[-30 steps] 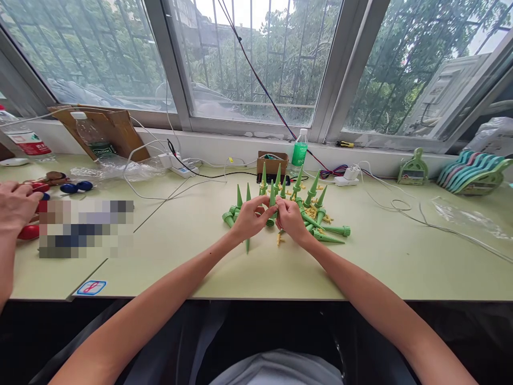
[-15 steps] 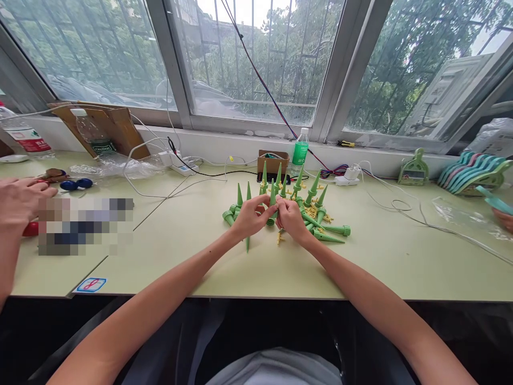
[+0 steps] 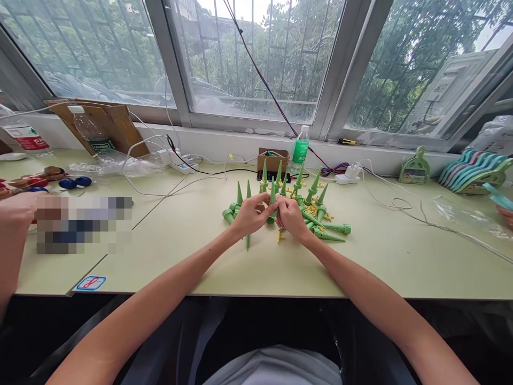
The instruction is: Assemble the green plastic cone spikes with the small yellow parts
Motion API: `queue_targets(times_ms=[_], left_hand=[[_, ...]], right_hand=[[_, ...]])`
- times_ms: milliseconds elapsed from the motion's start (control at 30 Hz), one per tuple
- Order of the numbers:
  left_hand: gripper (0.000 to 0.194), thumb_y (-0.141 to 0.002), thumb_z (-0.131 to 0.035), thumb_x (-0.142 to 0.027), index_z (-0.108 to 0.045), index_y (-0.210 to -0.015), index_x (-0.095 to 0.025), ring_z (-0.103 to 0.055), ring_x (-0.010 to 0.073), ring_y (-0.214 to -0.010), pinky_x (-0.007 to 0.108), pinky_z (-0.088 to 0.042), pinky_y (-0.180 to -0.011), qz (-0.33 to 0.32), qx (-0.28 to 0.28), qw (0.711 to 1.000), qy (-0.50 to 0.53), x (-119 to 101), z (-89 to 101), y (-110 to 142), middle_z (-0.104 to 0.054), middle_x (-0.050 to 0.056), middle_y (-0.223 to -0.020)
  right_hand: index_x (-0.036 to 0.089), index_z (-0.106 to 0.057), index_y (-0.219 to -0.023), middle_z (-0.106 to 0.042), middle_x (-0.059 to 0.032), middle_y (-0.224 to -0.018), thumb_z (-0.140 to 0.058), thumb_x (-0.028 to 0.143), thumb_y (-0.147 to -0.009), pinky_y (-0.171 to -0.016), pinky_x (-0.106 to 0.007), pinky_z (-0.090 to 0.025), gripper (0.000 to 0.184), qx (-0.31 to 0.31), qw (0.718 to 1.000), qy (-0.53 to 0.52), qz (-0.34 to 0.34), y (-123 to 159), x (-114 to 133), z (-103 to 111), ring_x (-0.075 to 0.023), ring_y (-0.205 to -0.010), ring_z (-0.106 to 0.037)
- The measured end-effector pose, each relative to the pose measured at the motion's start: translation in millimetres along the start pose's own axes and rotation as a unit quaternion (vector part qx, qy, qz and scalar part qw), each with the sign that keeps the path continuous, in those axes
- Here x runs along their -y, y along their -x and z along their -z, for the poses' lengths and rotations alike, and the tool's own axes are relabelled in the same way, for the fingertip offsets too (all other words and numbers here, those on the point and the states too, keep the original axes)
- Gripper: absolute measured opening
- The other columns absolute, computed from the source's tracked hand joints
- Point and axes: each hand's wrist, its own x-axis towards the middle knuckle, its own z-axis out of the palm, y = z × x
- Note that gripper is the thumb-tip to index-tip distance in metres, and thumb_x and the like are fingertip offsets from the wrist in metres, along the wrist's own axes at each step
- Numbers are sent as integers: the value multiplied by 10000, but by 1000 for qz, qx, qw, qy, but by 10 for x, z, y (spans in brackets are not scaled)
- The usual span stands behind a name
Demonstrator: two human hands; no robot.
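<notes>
From where I watch, my left hand point(image 3: 251, 216) has its fingers closed round an upright green spike point(image 3: 273, 197) above the worktop point(image 3: 168, 267), among more green spikes. My right hand point(image 3: 291, 216) meets it, fingers bunched; I cannot tell what they pinch. Yellow pieces point(image 3: 312, 212) lie just beside.

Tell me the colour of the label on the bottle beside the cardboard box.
Green, best seen in the head view.
</notes>
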Motion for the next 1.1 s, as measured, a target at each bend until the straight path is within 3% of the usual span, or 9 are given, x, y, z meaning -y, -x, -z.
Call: queue_targets(times_ms=[733, 1100], left_hand=[[338, -844, -573, -496, -490, -752, -181, -483, 74, -489, 202, -428, -446, -2, 9, 1000, -13, -30, 12, 9, -512, -19, -637], [308, -841, -586, -481, -588, -849, -173, -514, 86, -534, 196, -448, -462, -2, 0, 1000, -10, -1, 8, 7, -536, -10, -655]], right_hand=[[236, -362, -561, -358, 56, -336, -382, 524, -942, -407, -271, -323, 477, 4, 1000, 3, -4, 4, -19, 4, -116, -310, -362], [230, -397, -597, -361, 64, -342, -359, 567, -938, -411, -269, -338, 481, -3, 1000, 11, -1, -2, -5, 2, -113, -307, -380]])
